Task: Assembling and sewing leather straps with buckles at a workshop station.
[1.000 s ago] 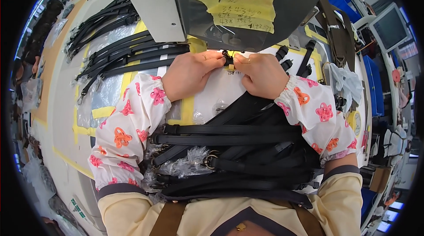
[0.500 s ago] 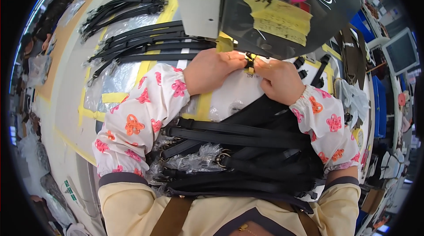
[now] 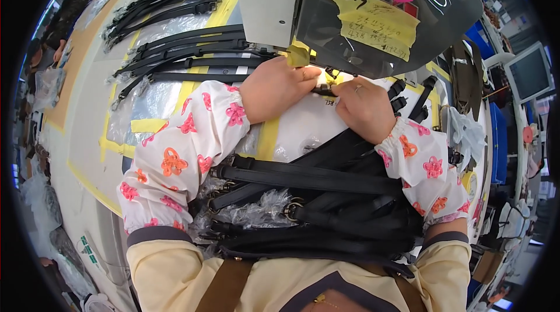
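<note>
Under the head of a sewing machine (image 3: pixel 318 26), both hands meet at the end of a black strap (image 3: pixel 322 89). My left hand (image 3: pixel 275 91) is closed on it from the left, fingertips pressed together. From the other side my right hand (image 3: pixel 367 110) pinches it, with the thumb and index finger closed. Only a short dark piece shows between the fingertips; my hands hide the rest. Just beyond it is the lit needle area (image 3: pixel 331 72), with a yellow piece of tape beside it.
Black straps with metal clasps (image 3: pixel 344 227) are heaped in front of my body among crumpled clear plastic (image 3: pixel 256 210). More straps (image 3: pixel 186 49) lie in rows at the left on a taped work surface. Strap ends (image 3: pixel 423 99) lie right of the machine, near a plastic bag (image 3: pixel 465 134).
The strap end between my fingers has come slightly toward me, away from the needle area. My right hand has shifted a little left and nearer. The whole view has moved slightly.
</note>
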Demonstrator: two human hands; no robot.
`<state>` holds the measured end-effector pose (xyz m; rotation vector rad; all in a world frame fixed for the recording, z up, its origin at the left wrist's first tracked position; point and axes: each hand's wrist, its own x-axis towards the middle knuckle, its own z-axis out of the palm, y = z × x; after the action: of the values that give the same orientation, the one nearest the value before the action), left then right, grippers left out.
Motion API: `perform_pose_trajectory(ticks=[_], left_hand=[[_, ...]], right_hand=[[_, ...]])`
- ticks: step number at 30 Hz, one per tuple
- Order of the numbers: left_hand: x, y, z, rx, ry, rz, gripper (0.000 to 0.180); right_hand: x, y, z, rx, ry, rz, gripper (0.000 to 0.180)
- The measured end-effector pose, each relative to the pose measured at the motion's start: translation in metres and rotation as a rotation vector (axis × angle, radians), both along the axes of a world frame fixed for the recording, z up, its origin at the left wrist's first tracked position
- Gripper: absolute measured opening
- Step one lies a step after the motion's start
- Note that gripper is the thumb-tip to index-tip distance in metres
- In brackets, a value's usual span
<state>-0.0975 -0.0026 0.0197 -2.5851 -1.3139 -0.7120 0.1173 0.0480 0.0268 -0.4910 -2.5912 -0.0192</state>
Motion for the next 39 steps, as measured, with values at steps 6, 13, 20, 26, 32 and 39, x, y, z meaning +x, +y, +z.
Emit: perform_pose_trajectory(ticks=[6,13,20,26,32,39], left_hand=[[-0.089,-0.026,0.016,0.071,0.241,0.2,0.034],[-0.1,-0.021,0.023,-0.134,-0.19,0.225,0.035],[-0.135,0.003,0.031,-0.405,-0.061,0.322,0.024],[-0.119,0.013,0.025,-0.303,0.001,0.287,0.022],[-0.121,0.02,0.015,-0.274,-0.201,0.166,0.06],[-0.134,-0.014,0.008,-0.193,0.162,0.382,0.04]], right_hand=[[-0.01,-0.017,0.011,-0.008,0.041,0.27,0.031],[-0.009,-0.014,0.007,-0.109,0.033,0.254,0.026],[-0.011,-0.014,0.01,-0.131,0.033,0.214,0.023],[-0.014,-0.015,0.013,-0.163,0.036,0.226,0.022],[-0.013,-0.016,0.014,-0.165,0.053,0.237,0.02],[-0.008,-0.012,0.009,-0.178,0.068,0.192,0.017]])
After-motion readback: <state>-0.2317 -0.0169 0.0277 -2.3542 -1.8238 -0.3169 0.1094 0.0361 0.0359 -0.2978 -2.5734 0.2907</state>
